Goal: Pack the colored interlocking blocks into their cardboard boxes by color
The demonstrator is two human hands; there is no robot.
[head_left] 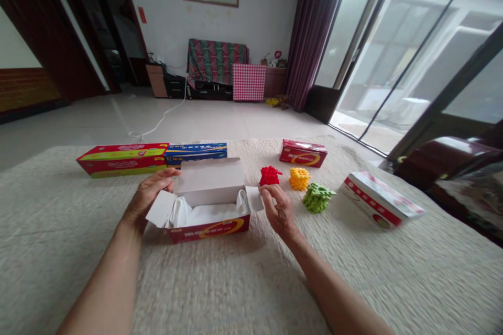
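In front of me a red cardboard box sits on the beige cover, its white lid raised at the back and both end flaps folded outward. Folded white material, like a liner bag, lies inside it. My left hand is at the box's left rear, behind the left flap, with curled fingers at the lid's edge; its exact hold is partly hidden. On the other side, my right hand pinches the right flap between thumb and fingers. Just beyond that hand is a red knobbly block cluster.
A yellow cluster and a green cluster lie to the right. Around them are another red box and a white-and-red box. A red-green box and a blue box stand at the back left.
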